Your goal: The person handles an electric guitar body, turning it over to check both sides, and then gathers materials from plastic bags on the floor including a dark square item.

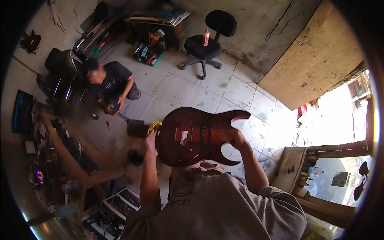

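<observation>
Glossy red guitar body (196,136) is held aloft for inspection, gripped by left hand (151,140) with yellow cloth (154,127) and right hand (237,138); steady turning is called for next.

My hands (151,140) (239,140) hold the guitar body (196,136) up in open air; nothing touches it on any side. Tiled floor (180,90) ahead is open as far as the office chair (206,44). To my left, a crouching person (108,82) and a dark box (137,128) narrow the passage. A cluttered wooden frame (80,160) blocks lower left. A leaning board (316,60) and a bench (292,168) close the right.
</observation>
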`<state>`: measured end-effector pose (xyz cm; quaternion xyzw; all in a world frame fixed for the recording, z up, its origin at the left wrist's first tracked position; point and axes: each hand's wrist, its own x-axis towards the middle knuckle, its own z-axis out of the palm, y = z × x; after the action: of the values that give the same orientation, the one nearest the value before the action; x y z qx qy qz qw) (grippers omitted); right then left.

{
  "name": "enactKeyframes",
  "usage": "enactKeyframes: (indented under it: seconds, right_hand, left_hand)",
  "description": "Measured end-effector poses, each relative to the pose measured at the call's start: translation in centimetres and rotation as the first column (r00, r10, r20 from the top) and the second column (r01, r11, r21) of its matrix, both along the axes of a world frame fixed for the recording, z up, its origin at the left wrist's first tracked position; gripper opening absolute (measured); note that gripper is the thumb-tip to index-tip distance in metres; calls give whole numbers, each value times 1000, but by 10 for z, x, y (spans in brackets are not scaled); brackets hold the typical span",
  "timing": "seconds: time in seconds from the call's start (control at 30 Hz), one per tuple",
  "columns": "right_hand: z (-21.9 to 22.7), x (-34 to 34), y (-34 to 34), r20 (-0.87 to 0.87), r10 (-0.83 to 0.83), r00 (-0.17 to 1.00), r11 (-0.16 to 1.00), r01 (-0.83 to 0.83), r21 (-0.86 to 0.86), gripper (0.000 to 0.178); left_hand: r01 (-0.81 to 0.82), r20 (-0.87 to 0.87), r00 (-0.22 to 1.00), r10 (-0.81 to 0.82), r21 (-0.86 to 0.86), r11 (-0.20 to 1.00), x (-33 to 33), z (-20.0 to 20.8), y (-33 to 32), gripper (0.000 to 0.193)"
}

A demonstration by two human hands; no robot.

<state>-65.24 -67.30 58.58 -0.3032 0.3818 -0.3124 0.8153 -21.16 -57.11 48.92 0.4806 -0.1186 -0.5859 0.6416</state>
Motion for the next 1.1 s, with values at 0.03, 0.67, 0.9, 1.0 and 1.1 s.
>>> enactKeyframes:
  seconds: [0.03,0.67,0.9,1.0,1.1]
  right_hand:
    - [-3,-7,3,-21,-47,999,999,47,24,32]
    - [-59,17,-312,-412,-274,869,956,202,-211,27]
    - [-85,-10,-418,-407,-468,785,672,17,-741,34]
    - [-34,16,-475,-218,-508,833,861,481,-168,34]
    - [-62,-44,-524,-130,-558,820,829,540,-148,38]
  left_hand:
    - [40,-23,999,-41,-52,998,-5,-1,-16,62]
    - [46,-57,998,-1,794,607,30,-132,-58,48]
    - [255,514,15,-858,828,500,70,-153,-201,36]
    - [222,668,-64,-741,734,642,95,-148,-304,36]
    - [-9,290,940,-181,550,835,31,-105,-450,46]
